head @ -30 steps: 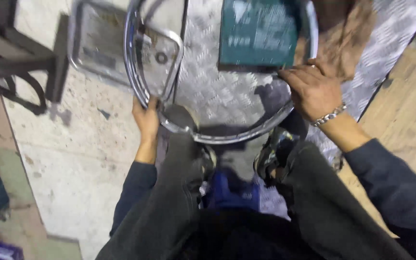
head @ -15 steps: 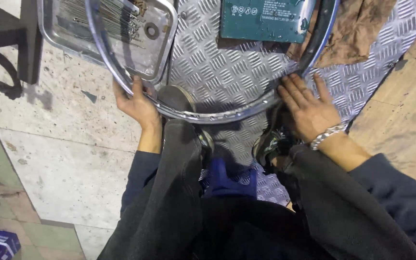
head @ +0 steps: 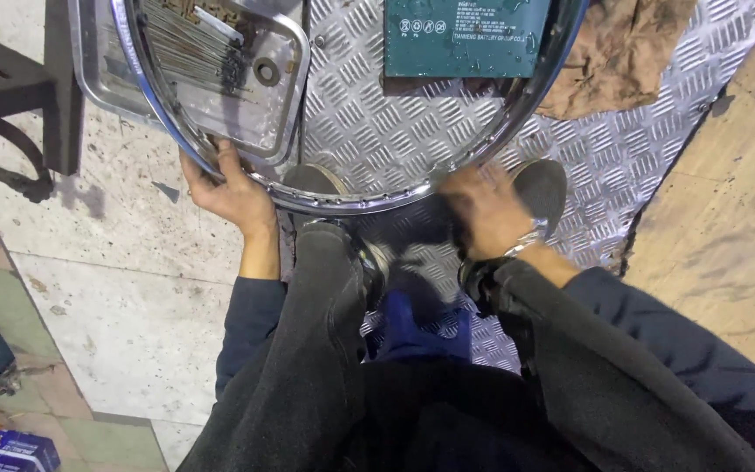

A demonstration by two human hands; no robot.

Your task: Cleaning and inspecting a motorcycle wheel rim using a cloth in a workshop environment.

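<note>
Left hand (head: 231,188) closed on the chrome wheel rim (head: 356,203), fingers wrapped over its lower-left arc; grip narrow and firm. The rim lies flat on the diamond-plate sheet (head: 395,131), its near arc between the person's shoes.

Right hand (head: 487,210) is motion-blurred, just inside the near-right arc of the rim. Cannot tell whether it clasps the rim or hovers over it.

Just above the left grip, under the rim: a shallow metal tray (head: 238,96) holding a bundle of spokes (head: 190,48). Farther off, across the rim from the grip: a green battery box (head: 465,35); right of that, a brown rag (head: 613,52).

Judgement: step in hand looks like positioning or turning the rim on the plate. Any further turn would call for both hands seated on opposite arcs, with the left hold kept clear of the tray edge.
</note>
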